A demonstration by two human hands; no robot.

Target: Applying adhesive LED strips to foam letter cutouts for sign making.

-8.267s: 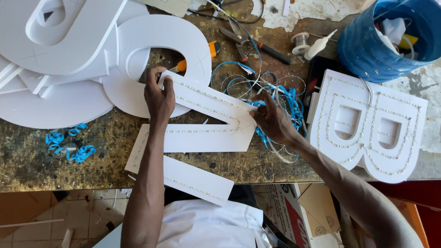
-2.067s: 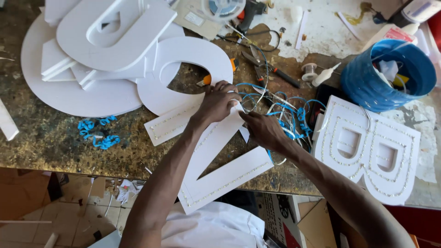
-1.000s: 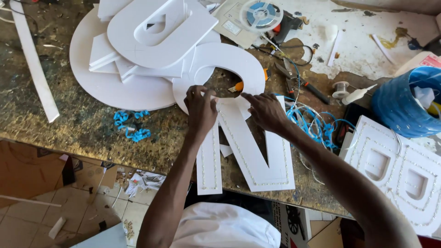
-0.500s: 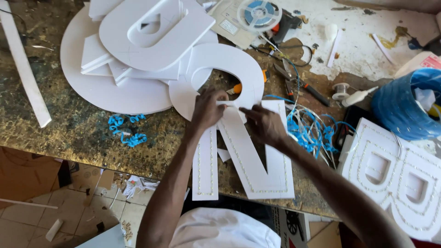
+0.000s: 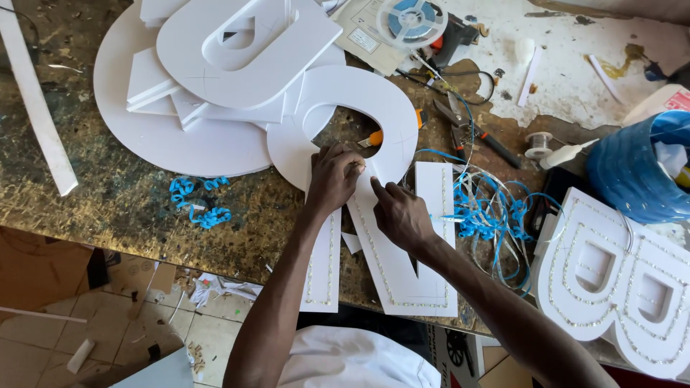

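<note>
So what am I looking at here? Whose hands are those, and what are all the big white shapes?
The camera sits on a person's head and looks straight down, so you see their own two arms. Both hands meet at the top corner of a flat white letter shape with rows of tiny lights along its edges. The left hand presses on it, and the right hand pinches something small there, too small to make out. The letter lies on a worn workbench. Around it are a pile of other white foam letters, a letter B with lights, tangled blue wire, a blue bucket, pliers and a reel of wire.
</note>
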